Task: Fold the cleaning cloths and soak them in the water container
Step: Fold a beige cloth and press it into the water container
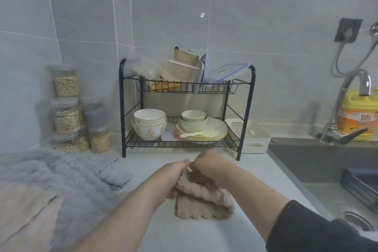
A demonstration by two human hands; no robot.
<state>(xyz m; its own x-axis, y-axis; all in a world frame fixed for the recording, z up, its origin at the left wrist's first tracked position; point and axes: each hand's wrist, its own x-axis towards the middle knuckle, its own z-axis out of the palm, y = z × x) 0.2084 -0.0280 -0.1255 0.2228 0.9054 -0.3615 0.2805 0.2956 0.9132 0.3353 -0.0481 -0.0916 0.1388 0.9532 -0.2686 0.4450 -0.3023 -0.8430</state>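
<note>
bare forearms lead to the beige cleaning cloth [204,200] lying half-folded on the table [194,235], left hand [173,172] and right hand [206,161] both pinching its raised top edge; it looks light, soft and floppy, best held by the corners.

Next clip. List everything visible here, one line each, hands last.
pink-beige cloth: one, pink-beige, counter centre, half folded
grey cloths: count unclear, grey, counter left
cream cloth: one, cream, lower left
jars: about five, clear with grain, left wall
dish rack: one, black, counter back
bowls: two, white floral, lower tier left
plates: stack, pale yellow, lower tier right
containers: several, clear, upper tier
basket: one, white, right of rack
sink: one, grey, right
faucet: one, chrome, over sink
detergent bottle: one, yellow, behind faucet
left hand: one, grips cloth's left edge
right hand: one, pinches cloth's top
</note>
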